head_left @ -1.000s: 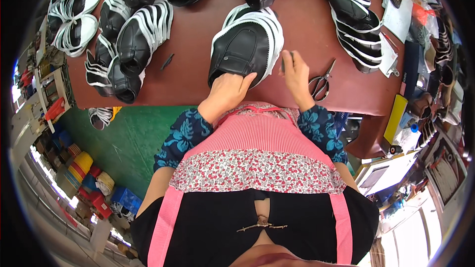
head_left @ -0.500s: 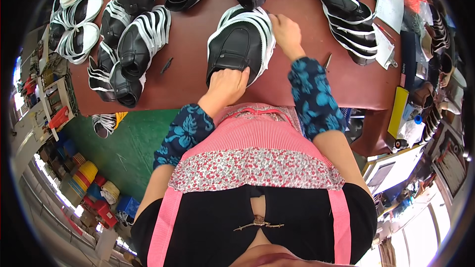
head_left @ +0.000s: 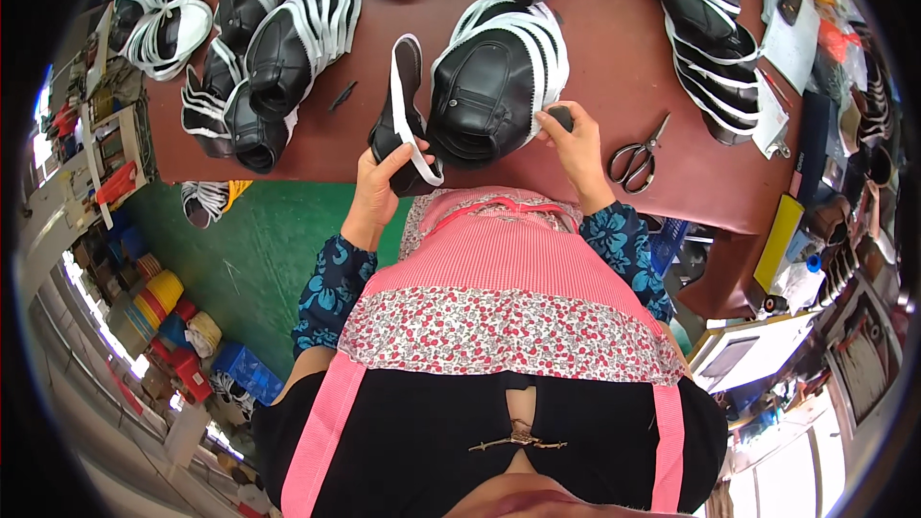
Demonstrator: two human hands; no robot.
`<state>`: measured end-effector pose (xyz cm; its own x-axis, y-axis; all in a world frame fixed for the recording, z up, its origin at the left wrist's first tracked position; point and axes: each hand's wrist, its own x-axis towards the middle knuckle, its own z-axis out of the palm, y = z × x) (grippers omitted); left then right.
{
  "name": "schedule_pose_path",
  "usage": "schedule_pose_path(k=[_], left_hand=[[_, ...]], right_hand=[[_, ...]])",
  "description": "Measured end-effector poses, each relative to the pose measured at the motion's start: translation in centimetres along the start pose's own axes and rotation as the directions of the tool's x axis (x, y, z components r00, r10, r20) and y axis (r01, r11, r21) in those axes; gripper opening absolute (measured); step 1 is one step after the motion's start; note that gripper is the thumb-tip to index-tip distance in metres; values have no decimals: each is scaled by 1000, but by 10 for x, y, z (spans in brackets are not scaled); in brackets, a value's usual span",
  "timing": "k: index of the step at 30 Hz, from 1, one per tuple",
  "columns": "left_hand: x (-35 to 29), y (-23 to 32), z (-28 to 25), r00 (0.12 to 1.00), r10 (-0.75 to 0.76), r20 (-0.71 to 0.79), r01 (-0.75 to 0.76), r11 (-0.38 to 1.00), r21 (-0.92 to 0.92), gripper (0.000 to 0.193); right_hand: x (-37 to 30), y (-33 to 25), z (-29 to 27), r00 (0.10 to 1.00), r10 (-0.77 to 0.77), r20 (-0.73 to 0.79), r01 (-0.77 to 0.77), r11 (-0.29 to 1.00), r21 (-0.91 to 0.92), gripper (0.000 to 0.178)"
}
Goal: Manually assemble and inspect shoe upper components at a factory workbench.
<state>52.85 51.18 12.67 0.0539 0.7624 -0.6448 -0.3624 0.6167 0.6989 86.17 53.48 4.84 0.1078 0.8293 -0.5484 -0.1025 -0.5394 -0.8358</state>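
Observation:
My left hand point(head_left: 374, 190) grips a black shoe upper point(head_left: 407, 86) with a white edge, thumb on top, held on edge at the table's front. Just right of it lies a stack of black uppers point(head_left: 484, 86) with white edges fanned out at the back and right. Against the stack's right side, my right hand point(head_left: 576, 146) pinches a small dark rounded piece point(head_left: 561, 117), whose kind I cannot make out. Black-handled scissors point(head_left: 635, 161) lie on the table to the right of that hand.
The red-brown table point(head_left: 384, 29) carries more stacks of black uppers point(head_left: 297, 38) at left, back and right point(head_left: 710, 67). White uppers point(head_left: 173, 29) lie far left. A small black tool point(head_left: 342, 96) rests left of my hands. Papers with a phone point(head_left: 790, 2) lie far right.
My left hand has come away leftward from the stack with one upper in it. The right hand has drawn nearer and shows a dark piece. The whole scissors now show.

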Motion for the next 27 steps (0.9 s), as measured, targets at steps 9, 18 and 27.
schedule_pose_path(k=[9,18,27], left_hand=[[-25,-37,12,997,-48,-65,46,999,-20,32],[-21,-41,11,945,90,-315,-108,993,-43,19],[-28,-49,3,992,89,-87,-91,996,-13,22]], right_hand=[[2,-3,9,1000,1,-19,-2,1000,-31,17],[10,2,3,997,-30,-74,32,999,20,14],[5,-1,7,999,-11,-50,10,1000,-5,13]])
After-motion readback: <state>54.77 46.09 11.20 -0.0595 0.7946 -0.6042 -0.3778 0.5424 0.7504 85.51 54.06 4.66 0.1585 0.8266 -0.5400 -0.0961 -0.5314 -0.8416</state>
